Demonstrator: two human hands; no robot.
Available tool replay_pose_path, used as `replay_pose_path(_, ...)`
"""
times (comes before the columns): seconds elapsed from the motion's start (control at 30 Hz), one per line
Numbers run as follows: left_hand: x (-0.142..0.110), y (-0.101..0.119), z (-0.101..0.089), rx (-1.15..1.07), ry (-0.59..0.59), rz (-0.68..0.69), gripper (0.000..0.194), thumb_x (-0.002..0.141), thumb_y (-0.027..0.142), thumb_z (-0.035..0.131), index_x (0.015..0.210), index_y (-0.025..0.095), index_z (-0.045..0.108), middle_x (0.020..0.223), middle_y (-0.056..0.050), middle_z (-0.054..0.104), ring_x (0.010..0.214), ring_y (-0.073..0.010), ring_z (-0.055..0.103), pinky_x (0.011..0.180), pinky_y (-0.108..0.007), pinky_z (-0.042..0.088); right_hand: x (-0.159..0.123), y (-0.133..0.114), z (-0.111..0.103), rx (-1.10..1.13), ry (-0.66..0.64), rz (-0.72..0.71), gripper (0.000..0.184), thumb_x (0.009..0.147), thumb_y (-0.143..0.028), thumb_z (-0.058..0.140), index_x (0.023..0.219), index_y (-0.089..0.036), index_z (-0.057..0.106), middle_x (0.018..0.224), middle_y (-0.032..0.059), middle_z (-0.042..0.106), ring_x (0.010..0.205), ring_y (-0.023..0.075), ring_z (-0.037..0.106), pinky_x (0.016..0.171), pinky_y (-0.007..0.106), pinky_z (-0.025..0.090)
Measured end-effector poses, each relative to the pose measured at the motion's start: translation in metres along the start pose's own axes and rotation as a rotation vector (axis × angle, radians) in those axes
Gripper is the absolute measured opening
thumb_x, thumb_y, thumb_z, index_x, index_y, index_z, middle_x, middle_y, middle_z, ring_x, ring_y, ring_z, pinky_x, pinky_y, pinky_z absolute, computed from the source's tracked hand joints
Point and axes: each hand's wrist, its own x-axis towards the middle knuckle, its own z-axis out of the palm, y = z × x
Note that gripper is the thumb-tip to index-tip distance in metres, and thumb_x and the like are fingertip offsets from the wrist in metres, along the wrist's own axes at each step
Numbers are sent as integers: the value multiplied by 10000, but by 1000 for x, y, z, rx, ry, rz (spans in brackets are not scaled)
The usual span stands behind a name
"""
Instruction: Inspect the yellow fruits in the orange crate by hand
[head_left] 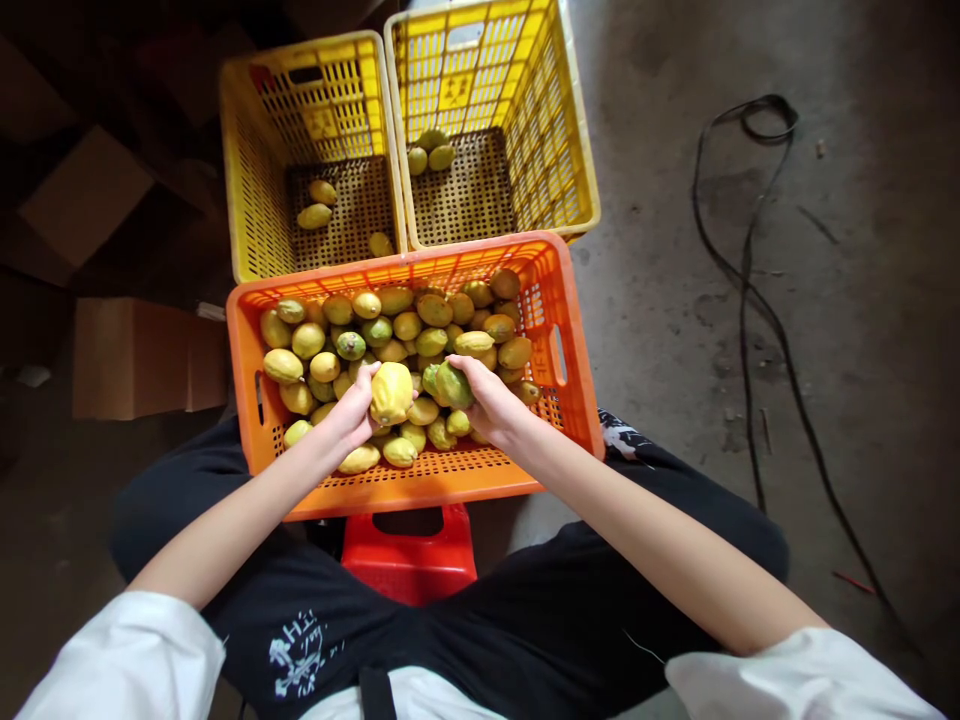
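My left hand (pixel 360 408) is closed around a bright yellow lemon (pixel 391 393), held over the orange crate (pixel 412 487). A little to the right, my right hand (pixel 484 397) grips a green lemon (pixel 454 385), its thumb on top and the fingers mostly hidden beneath. Under both hands, many yellow and greenish lemons (pixel 433 310) fill the crate's bottom. Whether the held fruits touch those below, I cannot tell.
Behind the orange crate stand two yellow crates, the left one (pixel 234 190) and the right one (pixel 589 180), each with a few lemons. A red stool (pixel 409 570) sits between my knees. Cardboard boxes (pixel 135 358) are at left; a black cable (pixel 780 320) lies on the floor at right.
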Motion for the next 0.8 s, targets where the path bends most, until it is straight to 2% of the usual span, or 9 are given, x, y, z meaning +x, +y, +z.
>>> replay_pose_path(0.1, 1, -1, -1, 28, 3, 18, 300, 1099, 267, 474, 1257, 146, 699, 831, -86, 782, 622, -230, 772, 563, -317, 650, -8, -9, 6, 80, 49, 75, 170, 836, -396, 751, 935, -263, 716, 914, -6, 764, 963, 213, 720, 766, 285, 578)
replay_pose_path(0.27, 0, 1, -5, 57, -84, 47, 303, 1049, 258, 523, 1305, 210, 676, 842, -53, 764, 647, -231, 785, 578, -328, 665, -21, -24, 13, 156, -61, 189, 68, 898, -305, 742, 919, -242, 726, 816, 1, 739, 815, 202, 727, 738, 298, 610)
replay_pose_path(0.37, -1, 5, -6, 3, -108, 43, 295, 1036, 257, 536, 1288, 213, 684, 872, -54, 772, 669, -218, 788, 616, -335, 679, -24, -25, 17, 131, -127, 153, 131, 850, -273, 846, 916, -224, 744, 819, -19, 739, 735, 154, 706, 714, 250, 602)
replay_pose_path(0.47, -3, 8, -5, -25, -93, 22, 195, 1059, 287, 551, 1165, 195, 687, 832, -51, 758, 650, -214, 778, 621, -338, 679, -25, -23, 18, 111, -153, 100, 186, 812, -231, 898, 932, -223, 756, 851, -26, 764, 739, 139, 722, 714, 230, 608)
replay_pose_path(0.57, -5, 8, -7, 8, -94, 28, 144, 1016, 322, 709, 1047, 185, 679, 821, -63, 753, 599, -213, 749, 556, -316, 645, -23, -24, 17, 151, -125, 188, 122, 903, -281, 824, 878, -215, 725, 808, -2, 761, 677, 153, 721, 674, 256, 626)
replay_pose_path(0.63, -7, 7, -8, 39, -119, 66, 159, 951, 261, 802, 1036, 185, 693, 844, -72, 766, 601, -212, 744, 539, -301, 626, -23, -26, 16, 192, -95, 262, 182, 978, -333, 736, 851, -206, 707, 773, 24, 761, 629, 161, 717, 620, 256, 618)
replay_pose_path(0.73, -7, 4, -12, 68, -166, 95, 171, 892, 167, 830, 1025, 182, 723, 864, -83, 782, 656, -217, 757, 585, -304, 643, -24, -31, 17, 231, -78, 301, 258, 1042, -366, 646, 863, -192, 710, 745, 43, 762, 591, 160, 709, 560, 234, 589)
replay_pose_path(0.8, -5, 4, -14, 75, -189, 71, 137, 887, 169, 821, 996, 181, 738, 904, -102, 800, 693, -216, 760, 619, -310, 659, -26, -34, 19, 242, -71, 321, 292, 1074, -360, 590, 877, -182, 712, 730, 47, 757, 580, 156, 705, 546, 225, 582)
